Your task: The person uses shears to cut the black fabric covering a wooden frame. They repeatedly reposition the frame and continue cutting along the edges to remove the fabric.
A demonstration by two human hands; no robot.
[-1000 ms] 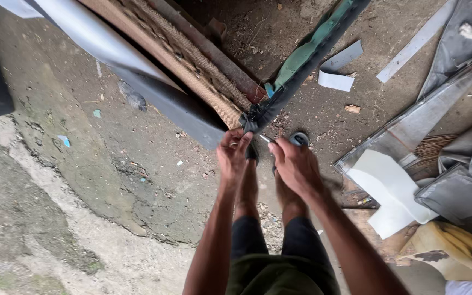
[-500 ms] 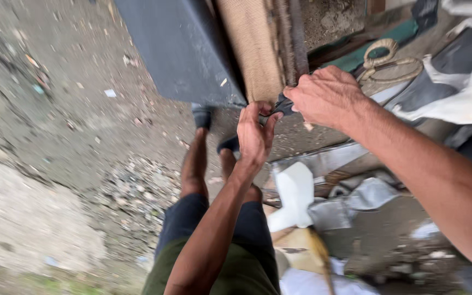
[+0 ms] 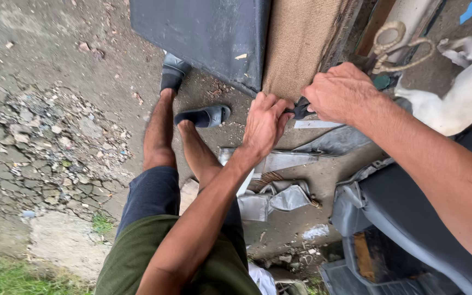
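Head view: left hand and right hand both pinch a dark strip at the lower edge of the tan fabric-covered panel, apparently mid-peel; the next pull calls for a firm grip

I see bare ground open left of my left hand; dark panel blocks above, grey scraps crowd below, seat hems right.
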